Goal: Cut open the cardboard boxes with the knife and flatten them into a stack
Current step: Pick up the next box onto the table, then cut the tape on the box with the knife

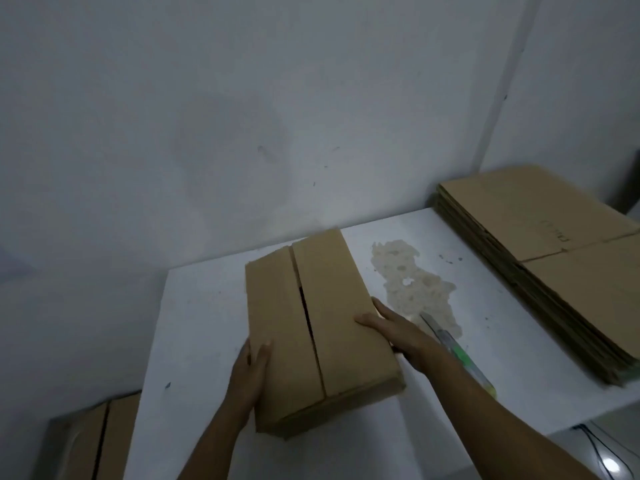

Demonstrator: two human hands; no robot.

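Note:
A closed brown cardboard box (311,327) lies on the white table (201,306), its top flaps meeting in a seam that gapes slightly in the middle. My left hand (247,372) holds the box's near left edge, thumb on top. My right hand (398,330) holds the right side, thumb lying on the top face. A utility knife (453,351) with a green handle lies on the table just right of my right arm, blade pointing away. Several flattened boxes form a stack (554,258) at the table's right end.
Another closed cardboard box (100,441) sits low at the left, below the table's level. A patch of worn surface (412,282) marks the tabletop beside the box. A grey wall stands right behind the table. Cables and a light spot show on the floor at bottom right.

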